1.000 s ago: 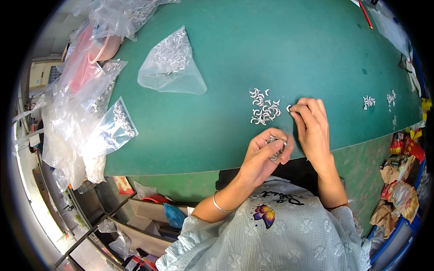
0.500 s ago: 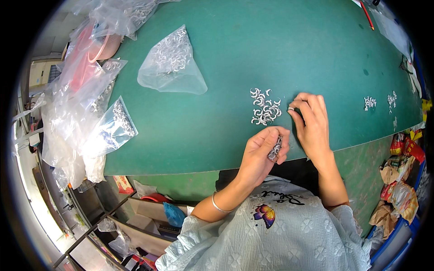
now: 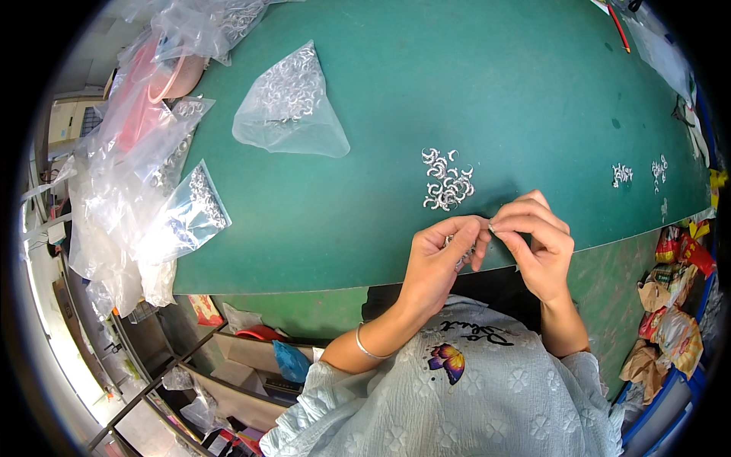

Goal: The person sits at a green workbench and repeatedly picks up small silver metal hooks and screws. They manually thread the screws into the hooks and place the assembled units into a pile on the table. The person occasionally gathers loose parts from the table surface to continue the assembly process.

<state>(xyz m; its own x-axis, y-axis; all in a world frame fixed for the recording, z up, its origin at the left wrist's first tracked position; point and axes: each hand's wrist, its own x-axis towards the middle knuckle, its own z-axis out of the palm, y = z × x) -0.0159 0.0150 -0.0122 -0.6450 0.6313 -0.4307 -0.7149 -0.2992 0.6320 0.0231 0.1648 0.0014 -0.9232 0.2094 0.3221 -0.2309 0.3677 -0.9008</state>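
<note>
My left hand [image 3: 438, 263] is closed around several small silver curved metal pieces [image 3: 461, 247], which show between its fingers near the table's front edge. Against its fingertips, my right hand [image 3: 542, 247] pinches one small silvery piece [image 3: 493, 228], mostly covered by finger and thumb. Just beyond my hands lies a loose pile of silver C-shaped metal pieces [image 3: 451, 188]. Farther right on the green table [image 3: 365, 228] are two smaller clusters of silver pieces, a nearer cluster [image 3: 622, 175] and an outer cluster [image 3: 659, 170].
A clear plastic bag [image 3: 293, 99] of silver pieces lies at the far left, with a smaller bag [image 3: 199, 207] nearer. More plastic bags surround a pink basket [image 3: 181, 80] along the left edge. A red pencil [image 3: 620, 30] lies far right. Open drawers [image 3: 251, 377] sit below the table.
My right hand has come down from beside the pile to meet the left hand's fingertips, carrying a small piece in its pinch. My left hand has barely moved.
</note>
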